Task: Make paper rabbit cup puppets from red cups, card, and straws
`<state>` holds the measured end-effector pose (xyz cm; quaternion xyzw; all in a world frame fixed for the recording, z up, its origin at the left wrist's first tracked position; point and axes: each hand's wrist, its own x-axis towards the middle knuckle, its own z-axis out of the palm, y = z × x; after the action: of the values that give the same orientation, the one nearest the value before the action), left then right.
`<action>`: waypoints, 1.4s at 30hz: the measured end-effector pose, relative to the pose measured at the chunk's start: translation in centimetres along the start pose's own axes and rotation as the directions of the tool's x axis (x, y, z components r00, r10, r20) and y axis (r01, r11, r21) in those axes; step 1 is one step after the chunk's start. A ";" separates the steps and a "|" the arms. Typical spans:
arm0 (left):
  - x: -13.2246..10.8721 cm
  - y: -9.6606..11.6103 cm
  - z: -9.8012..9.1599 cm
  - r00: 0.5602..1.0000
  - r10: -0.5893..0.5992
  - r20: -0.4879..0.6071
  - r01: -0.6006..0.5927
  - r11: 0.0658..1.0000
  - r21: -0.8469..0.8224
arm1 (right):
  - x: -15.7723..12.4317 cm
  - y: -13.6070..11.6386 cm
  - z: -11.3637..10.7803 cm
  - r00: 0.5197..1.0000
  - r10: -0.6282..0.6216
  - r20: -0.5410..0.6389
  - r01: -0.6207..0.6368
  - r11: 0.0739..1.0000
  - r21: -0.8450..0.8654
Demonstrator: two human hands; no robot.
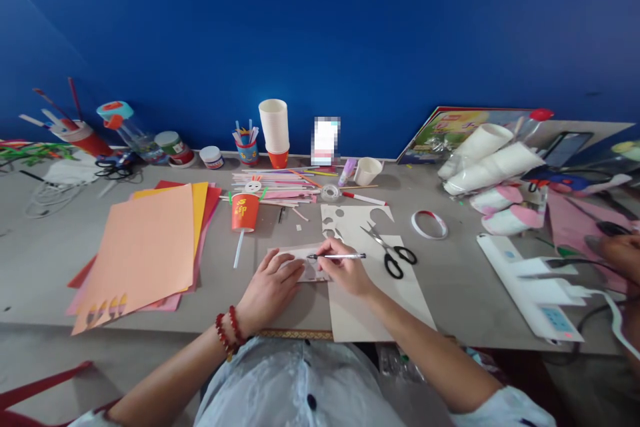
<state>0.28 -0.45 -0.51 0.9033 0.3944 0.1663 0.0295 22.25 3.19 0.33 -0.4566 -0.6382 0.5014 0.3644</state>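
Note:
My right hand (pixel 345 270) is closed around a slim silver pen (pixel 336 256), its tip touching a small pale paper piece (pixel 306 261) on the grey table (pixel 235 293). My left hand (pixel 270 288) lies with its fingers flat on that piece, holding it down; a red bead bracelet is on the wrist. A larger white sheet with cut-out holes (pixel 360 280) lies under and to the right of my right hand. Black-handled scissors (pixel 387 250) rest on that sheet just beyond my right hand.
A stack of orange, yellow and red papers (pixel 145 247) lies at left. A red paper cup on a straw (pixel 245 213), coloured straws (pixel 280 183), stacked cups (pixel 275 130), a tape ring (pixel 429 223) and lying paper cups (pixel 487 163) stand farther back. Another person's hand (pixel 620 253) shows at the right edge.

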 end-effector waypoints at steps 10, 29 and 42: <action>-0.3 0.1 0.3 0.999 -0.019 -0.032 0.020 0.999 0.036 | 0.4 0.0 0.5 0.997 -0.064 -0.051 0.060 0.995 -0.075; 0.1 -0.8 -0.4 0.998 -0.060 0.013 0.059 0.994 0.090 | -0.2 0.6 0.7 0.903 -0.342 0.258 0.426 0.647 -0.633; 0.1 -0.6 -0.4 0.997 -0.077 0.024 0.074 0.991 0.107 | -1.4 -0.5 0.8 0.966 -0.189 0.177 0.254 0.823 -0.508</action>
<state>-0.24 -0.03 -0.19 0.8902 0.4363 0.1311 -0.0066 21.82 1.61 0.60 -0.4308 -0.8203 0.2876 0.2424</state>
